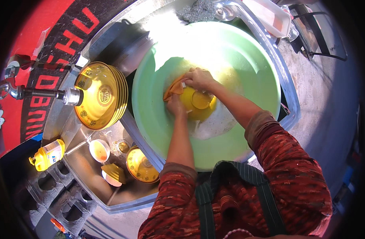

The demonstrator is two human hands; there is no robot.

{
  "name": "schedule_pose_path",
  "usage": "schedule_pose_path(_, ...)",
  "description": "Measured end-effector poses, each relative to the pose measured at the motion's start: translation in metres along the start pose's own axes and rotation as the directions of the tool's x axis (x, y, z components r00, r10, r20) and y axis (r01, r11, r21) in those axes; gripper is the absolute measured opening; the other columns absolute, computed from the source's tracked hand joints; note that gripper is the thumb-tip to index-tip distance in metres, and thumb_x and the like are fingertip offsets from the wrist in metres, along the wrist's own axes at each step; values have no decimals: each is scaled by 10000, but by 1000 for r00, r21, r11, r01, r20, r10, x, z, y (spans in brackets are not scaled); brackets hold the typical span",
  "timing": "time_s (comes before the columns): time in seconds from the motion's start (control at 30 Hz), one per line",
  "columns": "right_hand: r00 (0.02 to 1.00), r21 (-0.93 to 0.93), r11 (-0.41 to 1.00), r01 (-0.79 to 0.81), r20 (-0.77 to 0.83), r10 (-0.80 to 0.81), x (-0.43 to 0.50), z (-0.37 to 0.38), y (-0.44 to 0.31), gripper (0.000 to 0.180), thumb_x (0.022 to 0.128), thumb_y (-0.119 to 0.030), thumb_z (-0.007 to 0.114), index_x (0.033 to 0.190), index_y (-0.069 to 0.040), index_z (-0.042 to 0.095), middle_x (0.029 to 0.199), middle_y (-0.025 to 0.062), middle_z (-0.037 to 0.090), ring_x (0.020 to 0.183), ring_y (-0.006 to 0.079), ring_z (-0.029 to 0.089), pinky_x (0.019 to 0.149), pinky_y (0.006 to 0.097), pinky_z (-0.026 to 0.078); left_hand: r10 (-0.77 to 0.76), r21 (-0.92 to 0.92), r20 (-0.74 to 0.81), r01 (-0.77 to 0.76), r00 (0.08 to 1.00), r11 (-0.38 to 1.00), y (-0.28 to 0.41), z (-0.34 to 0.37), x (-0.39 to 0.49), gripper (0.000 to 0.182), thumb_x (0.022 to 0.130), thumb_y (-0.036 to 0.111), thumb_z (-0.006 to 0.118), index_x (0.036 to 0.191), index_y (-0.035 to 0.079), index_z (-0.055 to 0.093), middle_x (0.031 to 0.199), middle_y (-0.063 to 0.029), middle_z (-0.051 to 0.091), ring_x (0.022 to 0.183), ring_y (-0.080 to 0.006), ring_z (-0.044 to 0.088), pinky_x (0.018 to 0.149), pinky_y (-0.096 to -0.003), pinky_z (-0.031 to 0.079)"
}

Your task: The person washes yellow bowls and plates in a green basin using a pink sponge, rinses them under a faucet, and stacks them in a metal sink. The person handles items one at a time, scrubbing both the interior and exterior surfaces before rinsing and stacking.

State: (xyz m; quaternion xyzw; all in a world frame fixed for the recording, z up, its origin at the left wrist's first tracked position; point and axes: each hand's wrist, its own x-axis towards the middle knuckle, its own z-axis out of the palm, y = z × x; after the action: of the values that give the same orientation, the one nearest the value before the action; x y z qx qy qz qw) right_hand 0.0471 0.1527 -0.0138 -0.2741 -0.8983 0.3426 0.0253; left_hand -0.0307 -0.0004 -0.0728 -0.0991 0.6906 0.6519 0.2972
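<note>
A yellow bowl [197,111] rests bottom-up in soapy water inside a large light-green basin [149,128], its foot ring facing me. My left hand [175,105] grips the bowl's left edge, partly hidden by an orange cloth [174,89]. Bunched under the fingers of my right hand [198,78], the cloth lies against the bowl's far left side. Foam [213,128] floats close to the bowl. Glare washes out the far part of the basin.
Left of the basin, stacked yellow bowls [94,98] stand by a faucet [51,94]. Lower left, a metal sink [87,176] holds more bowls [142,164] and small cups [99,151]. A yellow bottle [49,154] stands beyond its edge. Steel-wool scourers [198,11] and a plastic container [270,16] lie at the back.
</note>
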Motion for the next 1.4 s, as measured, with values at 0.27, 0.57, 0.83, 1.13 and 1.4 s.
schedule_pose_path(0.27, 794, 210, 836, -506, -264, 547, 2, 5, 8, 304, 892, -361, 486, 1065, -172, 649, 1053, 122, 606, 996, 350, 572, 909, 441, 456, 83, 510, -148, 4, 986, 860, -29, 0, 20, 340, 871, 307, 632, 821, -28, 656, 798, -107, 685, 643, -277, 610, 639, -424, 482)
schedule_pose_path(0.57, 827, -71, 824, 562, 80, -557, -124, -4, 0, 207, 798, -200, 651, 1000, -160, 638, 1111, 27, 594, 1083, 244, 545, 944, 378, 440, 92, 657, -23, -54, 996, 752, -18, -4, 20, 371, 837, 347, 627, 814, -21, 673, 780, -204, 673, 731, -297, 646, 702, -462, 469)
schedule_pose_path(0.83, 838, -295, 788, 540, 108, -534, -106, -46, 64, 215, 810, -134, 612, 1024, -143, 635, 1162, 16, 604, 1107, 254, 549, 961, 383, 457, 135, 487, -210, -16, 968, 873, 0, 7, 3, 500, 879, 440, 651, 749, -42, 670, 698, -205, 652, 607, -320, 584, 626, -444, 456)
schedule_pose_path(1.13, 670, 670, 399, -626, 200, 715, -83, 5, -4, 335, 798, -263, 671, 1079, -92, 605, 1144, 197, 595, 1008, 311, 605, 827, 435, 500, -247, -312, -8, 232, 969, 921, -1, 0, -3, 430, 919, 367, 651, 1103, -22, 629, 1087, -131, 659, 911, -252, 625, 787, -400, 507)
schedule_pose_path(1.4, 849, -19, 849, -527, -54, 526, -112, -53, -52, 398, 814, -247, 630, 1180, -96, 596, 1225, 191, 569, 1113, 382, 565, 901, 422, 483, -228, -616, 296, 367, 928, 697, 51, -12, -31, 471, 993, 325, 528, 1330, -1, 479, 1321, -125, 557, 1154, -296, 566, 1002, -477, 448)
